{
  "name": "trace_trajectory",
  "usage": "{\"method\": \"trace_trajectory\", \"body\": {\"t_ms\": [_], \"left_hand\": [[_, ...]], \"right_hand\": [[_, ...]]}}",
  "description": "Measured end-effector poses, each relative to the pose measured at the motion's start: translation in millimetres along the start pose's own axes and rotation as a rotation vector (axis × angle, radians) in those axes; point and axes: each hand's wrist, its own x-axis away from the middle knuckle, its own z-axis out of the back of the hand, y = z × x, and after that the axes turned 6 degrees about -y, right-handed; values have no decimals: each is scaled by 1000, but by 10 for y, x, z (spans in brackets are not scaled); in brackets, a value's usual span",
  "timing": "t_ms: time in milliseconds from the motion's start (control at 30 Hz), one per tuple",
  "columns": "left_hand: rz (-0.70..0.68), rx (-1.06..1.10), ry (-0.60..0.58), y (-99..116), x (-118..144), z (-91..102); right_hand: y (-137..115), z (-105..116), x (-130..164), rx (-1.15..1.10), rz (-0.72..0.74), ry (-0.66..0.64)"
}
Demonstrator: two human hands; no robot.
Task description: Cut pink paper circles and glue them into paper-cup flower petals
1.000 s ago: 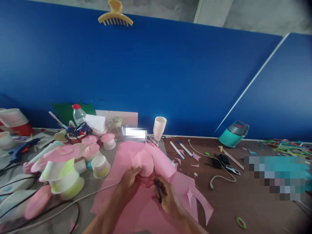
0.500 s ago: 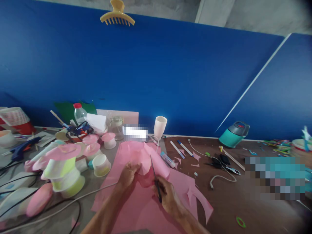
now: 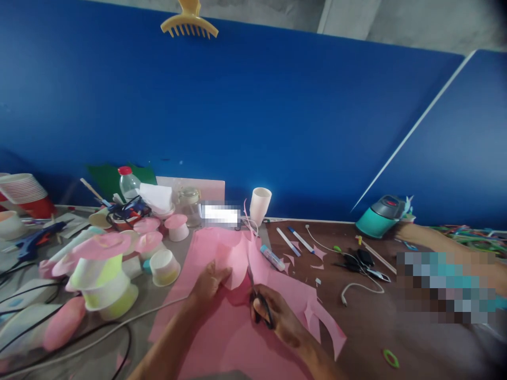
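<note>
My left hand (image 3: 209, 282) pinches the lower edge of a pink paper piece (image 3: 237, 256) and holds it up above a large pink sheet (image 3: 222, 338) lying on the table. My right hand (image 3: 273, 316) grips black-handled scissors (image 3: 253, 287), whose blades point up into the held piece near its right edge. A thin pink strip curls up from the top of the piece. Pink offcuts (image 3: 325, 324) lie just right of my right hand.
Left: paper cups with pink tops (image 3: 105, 264), a glue gun (image 3: 34, 240), cables (image 3: 79, 343), a bottle (image 3: 127, 184). Behind: white cup (image 3: 260, 206), glue stick (image 3: 272, 257), pens (image 3: 295, 241). Right: teal jug (image 3: 378, 216), another person's arm (image 3: 443, 240), black scissors (image 3: 364, 266), green ring (image 3: 391, 359).
The scissors have advanced up into the pink piece and a thin strip now curls off its top. Another person's arm has come in at the right by the teal jug.
</note>
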Motion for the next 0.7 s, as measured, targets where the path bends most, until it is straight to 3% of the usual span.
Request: {"method": "trace_trajectory", "body": {"t_ms": [233, 700], "left_hand": [[40, -35, -87, -20, 10, -35], [55, -45, -32, -15, 51, -102]], "right_hand": [[32, 34, 15, 92, 19, 33], [30, 4, -3, 170, 18, 81]]}}
